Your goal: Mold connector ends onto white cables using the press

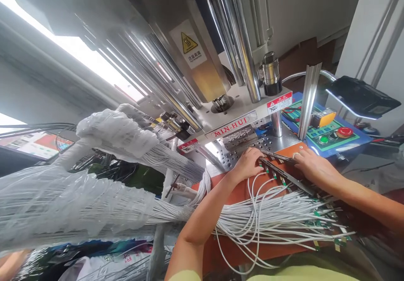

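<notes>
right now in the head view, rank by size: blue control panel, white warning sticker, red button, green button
Blue control panel, white warning sticker, red button, green button. Panel and sticker sit at different distances from the camera, so that gap is less sure.

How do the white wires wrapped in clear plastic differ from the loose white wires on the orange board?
The wrapped wires sit tightly packed inside crinkled clear plastic, while the loose white wires lie bare. The wrapped wires run straight off left; the loose wires fan out and curve across the orange board. Both are thin white wires.
</notes>
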